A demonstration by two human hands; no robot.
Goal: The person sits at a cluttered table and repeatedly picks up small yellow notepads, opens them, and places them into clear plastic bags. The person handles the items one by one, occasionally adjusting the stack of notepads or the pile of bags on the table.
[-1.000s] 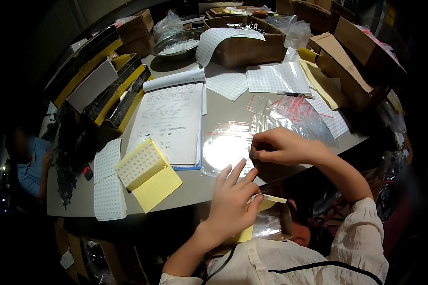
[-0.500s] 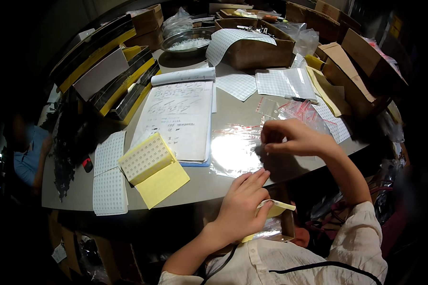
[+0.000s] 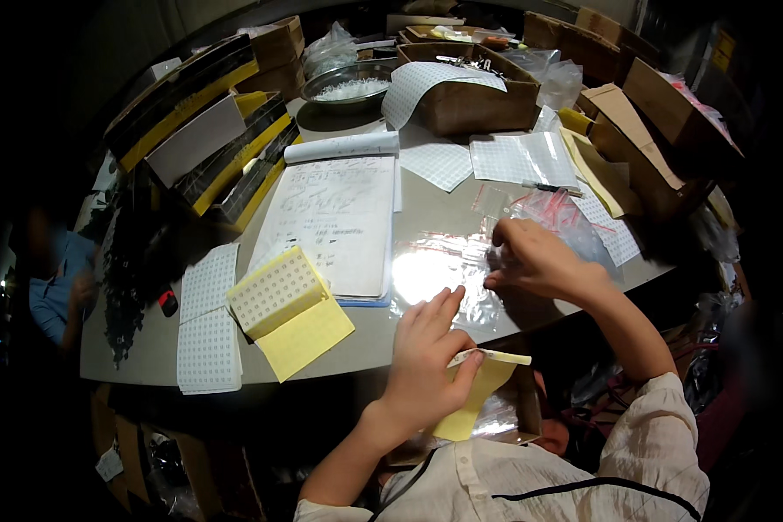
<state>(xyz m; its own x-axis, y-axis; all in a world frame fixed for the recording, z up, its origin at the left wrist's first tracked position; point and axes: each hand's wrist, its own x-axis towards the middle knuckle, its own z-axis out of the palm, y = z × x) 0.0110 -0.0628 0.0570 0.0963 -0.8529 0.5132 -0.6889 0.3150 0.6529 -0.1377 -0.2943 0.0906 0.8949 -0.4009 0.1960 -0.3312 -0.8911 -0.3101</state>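
Pinching a yellow sticker sheet (image 3: pixel 474 391) just off the table's (image 3: pixel 148 361) near edge, the left hand (image 3: pixel 426 357) grips lightly; the right hand (image 3: pixel 539 259) seems closed on a clear plastic bag (image 3: pixel 448 274), thin, limp, slippery, best held by its rim.

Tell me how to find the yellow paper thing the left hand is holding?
Start at the big open notepad in the middle of the grey table, then look toward the near table edge, where the left hand is. The yellow backing sheet hangs from its fingers below the table edge, unlike the yellow sticker pad, which lies on the table.
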